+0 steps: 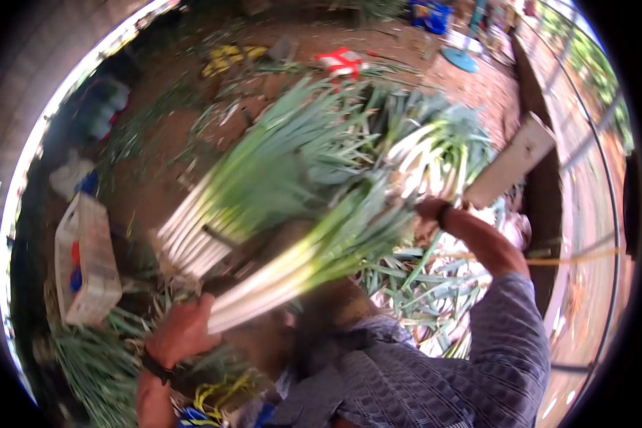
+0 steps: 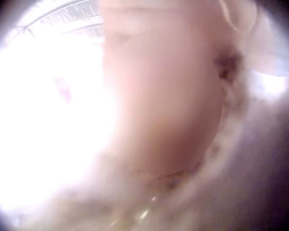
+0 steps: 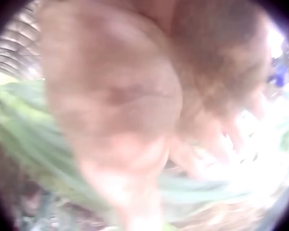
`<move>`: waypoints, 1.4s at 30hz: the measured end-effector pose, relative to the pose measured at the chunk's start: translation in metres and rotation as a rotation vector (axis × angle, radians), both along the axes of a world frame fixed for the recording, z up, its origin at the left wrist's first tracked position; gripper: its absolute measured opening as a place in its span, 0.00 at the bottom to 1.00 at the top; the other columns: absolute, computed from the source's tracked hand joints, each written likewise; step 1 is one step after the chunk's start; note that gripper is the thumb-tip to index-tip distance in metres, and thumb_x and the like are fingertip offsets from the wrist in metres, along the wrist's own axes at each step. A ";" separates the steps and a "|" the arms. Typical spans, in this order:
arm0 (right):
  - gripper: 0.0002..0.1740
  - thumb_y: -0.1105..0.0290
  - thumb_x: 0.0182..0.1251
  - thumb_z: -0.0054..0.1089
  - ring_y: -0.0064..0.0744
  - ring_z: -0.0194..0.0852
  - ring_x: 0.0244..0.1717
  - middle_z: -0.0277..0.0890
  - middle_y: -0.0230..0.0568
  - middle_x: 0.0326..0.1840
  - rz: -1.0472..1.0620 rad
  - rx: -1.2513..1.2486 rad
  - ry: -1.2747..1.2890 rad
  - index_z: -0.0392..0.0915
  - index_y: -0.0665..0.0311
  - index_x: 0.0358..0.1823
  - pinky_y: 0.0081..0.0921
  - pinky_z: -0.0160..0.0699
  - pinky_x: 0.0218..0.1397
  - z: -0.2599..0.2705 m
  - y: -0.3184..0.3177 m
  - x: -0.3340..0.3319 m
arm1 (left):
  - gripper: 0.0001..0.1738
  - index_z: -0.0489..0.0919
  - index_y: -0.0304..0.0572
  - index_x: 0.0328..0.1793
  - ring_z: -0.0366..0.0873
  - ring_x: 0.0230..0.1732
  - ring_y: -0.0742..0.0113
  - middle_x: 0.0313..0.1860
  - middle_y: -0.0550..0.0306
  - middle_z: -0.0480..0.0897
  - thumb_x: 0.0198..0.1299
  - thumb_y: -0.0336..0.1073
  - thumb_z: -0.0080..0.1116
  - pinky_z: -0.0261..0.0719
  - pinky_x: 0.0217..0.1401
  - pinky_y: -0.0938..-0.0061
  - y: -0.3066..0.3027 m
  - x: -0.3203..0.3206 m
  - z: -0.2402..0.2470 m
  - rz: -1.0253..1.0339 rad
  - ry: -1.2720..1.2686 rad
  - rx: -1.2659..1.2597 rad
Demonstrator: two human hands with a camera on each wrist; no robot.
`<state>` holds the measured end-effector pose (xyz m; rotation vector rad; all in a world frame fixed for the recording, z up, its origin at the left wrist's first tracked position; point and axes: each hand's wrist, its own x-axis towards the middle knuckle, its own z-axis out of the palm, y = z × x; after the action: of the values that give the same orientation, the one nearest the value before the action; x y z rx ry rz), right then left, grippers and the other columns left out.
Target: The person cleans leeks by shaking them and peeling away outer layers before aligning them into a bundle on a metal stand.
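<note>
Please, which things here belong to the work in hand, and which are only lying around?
In hand: leek bunch, gripped at its white ends by the left hand, right hand at its leaves.
Lying about: second leek bunch, white crate, red-and-white object, blue disc.

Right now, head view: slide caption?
Left hand grips a leek bundle by its white ends, right hand at its leaves; second bundle behind.

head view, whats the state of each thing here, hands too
held leek bunch, lifted, slanting, motion-blurred
left hand, grips its white ends
right hand, at its leafy end, grip hidden
second leek bunch, lying behind, untouched
white crate, on the ground
</note>
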<state>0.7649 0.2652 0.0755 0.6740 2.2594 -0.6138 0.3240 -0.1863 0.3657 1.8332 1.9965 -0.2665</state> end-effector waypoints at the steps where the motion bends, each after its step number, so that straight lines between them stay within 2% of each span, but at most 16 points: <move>1: 0.54 0.46 0.44 0.80 0.45 0.72 0.68 0.71 0.47 0.71 -0.057 0.265 -0.097 0.66 0.56 0.74 0.40 0.73 0.68 0.004 0.026 0.039 | 0.26 0.70 0.35 0.49 0.82 0.40 0.34 0.37 0.35 0.83 0.49 0.40 0.69 0.81 0.43 0.48 -0.018 -0.003 0.008 0.072 0.029 0.006; 3: 0.50 0.57 0.51 0.77 0.43 0.75 0.65 0.73 0.50 0.67 -0.181 0.485 0.401 0.62 0.61 0.74 0.38 0.77 0.67 0.129 -0.033 -0.018 | 0.25 0.70 0.36 0.49 0.81 0.40 0.34 0.38 0.36 0.82 0.48 0.35 0.69 0.79 0.42 0.47 -0.047 -0.010 0.015 0.092 0.027 0.089; 5: 0.48 0.67 0.52 0.77 0.41 0.79 0.60 0.76 0.52 0.61 -0.063 0.327 1.100 0.61 0.65 0.74 0.36 0.81 0.62 0.195 -0.109 -0.113 | 0.26 0.70 0.36 0.50 0.79 0.41 0.36 0.39 0.38 0.80 0.46 0.33 0.69 0.78 0.44 0.48 -0.065 -0.027 -0.002 0.076 0.067 0.155; 6: 0.51 0.61 0.52 0.79 0.49 0.76 0.61 0.74 0.55 0.62 0.084 0.186 1.119 0.59 0.65 0.75 0.41 0.78 0.63 0.224 -0.149 -0.154 | 0.26 0.70 0.37 0.50 0.79 0.42 0.37 0.40 0.39 0.79 0.45 0.33 0.69 0.77 0.45 0.50 -0.072 -0.035 -0.017 0.040 0.093 0.227; 7: 0.60 0.54 0.44 0.85 0.58 0.62 0.72 0.66 0.57 0.71 0.244 0.192 1.088 0.58 0.66 0.76 0.42 0.64 0.73 0.207 -0.172 -0.179 | 0.28 0.70 0.38 0.51 0.79 0.44 0.40 0.41 0.42 0.79 0.44 0.35 0.71 0.77 0.46 0.52 -0.077 -0.042 -0.032 0.014 0.138 0.285; 9: 0.61 0.41 0.44 0.79 0.61 0.70 0.63 0.70 0.61 0.67 0.484 0.134 0.936 0.59 0.66 0.74 0.48 0.71 0.65 0.173 -0.221 -0.234 | 0.29 0.69 0.40 0.51 0.79 0.47 0.45 0.44 0.46 0.78 0.43 0.36 0.72 0.76 0.50 0.57 -0.090 -0.048 -0.050 0.004 0.211 0.357; 11: 0.47 0.39 0.43 0.77 0.57 0.83 0.43 0.82 0.56 0.41 0.517 -0.027 0.559 0.73 0.65 0.57 0.48 0.80 0.48 0.188 -0.246 -0.275 | 0.33 0.71 0.39 0.57 0.77 0.53 0.47 0.49 0.46 0.79 0.43 0.36 0.71 0.71 0.60 0.53 -0.105 -0.063 -0.081 0.027 0.291 0.322; 14: 0.41 0.38 0.43 0.76 0.55 0.84 0.40 0.82 0.53 0.33 0.566 0.025 0.534 0.77 0.65 0.47 0.45 0.81 0.47 0.188 -0.267 -0.285 | 0.39 0.69 0.35 0.67 0.75 0.59 0.45 0.61 0.42 0.75 0.47 0.38 0.69 0.62 0.71 0.48 -0.110 -0.028 -0.093 0.209 0.020 0.459; 16: 0.40 0.41 0.46 0.77 0.51 0.84 0.44 0.83 0.50 0.42 0.574 -0.047 0.404 0.76 0.62 0.54 0.42 0.81 0.49 0.204 -0.287 -0.294 | 0.44 0.67 0.33 0.70 0.74 0.61 0.42 0.64 0.39 0.72 0.50 0.45 0.71 0.61 0.73 0.47 -0.076 0.029 -0.111 -0.118 0.133 0.884; 18: 0.38 0.47 0.51 0.76 0.45 0.82 0.48 0.82 0.47 0.49 0.614 -0.144 0.362 0.75 0.61 0.59 0.39 0.80 0.52 0.203 -0.296 -0.295 | 0.50 0.63 0.32 0.73 0.75 0.61 0.44 0.65 0.36 0.71 0.51 0.56 0.71 0.61 0.72 0.45 -0.050 0.072 -0.110 -0.143 0.156 0.912; 20: 0.36 0.56 0.58 0.75 0.37 0.78 0.54 0.80 0.45 0.54 0.673 -0.279 0.448 0.72 0.65 0.64 0.34 0.78 0.56 0.186 -0.297 -0.297 | 0.52 0.62 0.32 0.74 0.75 0.60 0.46 0.62 0.37 0.74 0.52 0.61 0.68 0.65 0.68 0.48 -0.048 0.069 -0.120 -0.046 0.101 0.830; 24: 0.31 0.57 0.65 0.69 0.30 0.73 0.56 0.79 0.41 0.55 0.414 -0.704 0.295 0.73 0.68 0.64 0.28 0.74 0.58 0.182 -0.289 -0.304 | 0.52 0.62 0.32 0.74 0.78 0.57 0.52 0.53 0.43 0.81 0.54 0.65 0.63 0.73 0.59 0.57 -0.053 0.038 -0.137 -0.029 -0.065 0.549; 27: 0.27 0.58 0.73 0.61 0.28 0.72 0.54 0.79 0.40 0.56 0.262 -0.800 0.194 0.73 0.69 0.65 0.27 0.72 0.59 0.177 -0.294 -0.306 | 0.35 0.72 0.37 0.59 0.79 0.44 0.58 0.40 0.52 0.80 0.57 0.58 0.63 0.74 0.48 0.64 -0.062 0.021 -0.154 -0.042 0.045 0.691; 32: 0.24 0.62 0.73 0.62 0.28 0.76 0.52 0.80 0.39 0.53 0.548 -0.704 0.388 0.73 0.69 0.63 0.27 0.75 0.56 0.131 -0.298 -0.312 | 0.17 0.75 0.41 0.45 0.76 0.38 0.61 0.36 0.56 0.77 0.56 0.44 0.62 0.71 0.43 0.66 -0.041 0.018 -0.173 -0.132 0.028 0.863; 40: 0.19 0.68 0.73 0.60 0.29 0.82 0.43 0.82 0.40 0.46 0.308 -0.601 0.287 0.73 0.66 0.62 0.28 0.85 0.47 0.216 -0.311 -0.325 | 0.08 0.77 0.46 0.41 0.76 0.37 0.67 0.31 0.61 0.76 0.55 0.35 0.60 0.74 0.45 0.69 -0.042 -0.005 -0.116 -0.229 0.466 1.042; 42: 0.18 0.67 0.74 0.60 0.27 0.82 0.39 0.82 0.38 0.40 0.268 -0.647 0.349 0.74 0.66 0.60 0.26 0.84 0.46 0.236 -0.313 -0.311 | 0.03 0.77 0.49 0.36 0.77 0.34 0.62 0.30 0.57 0.77 0.57 0.34 0.59 0.80 0.42 0.70 -0.060 -0.052 -0.110 -0.168 0.316 1.144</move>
<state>0.4534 -0.0478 0.3117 -0.0614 2.2019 -1.3161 0.2717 -0.2461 0.2560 2.7378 2.4422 0.7554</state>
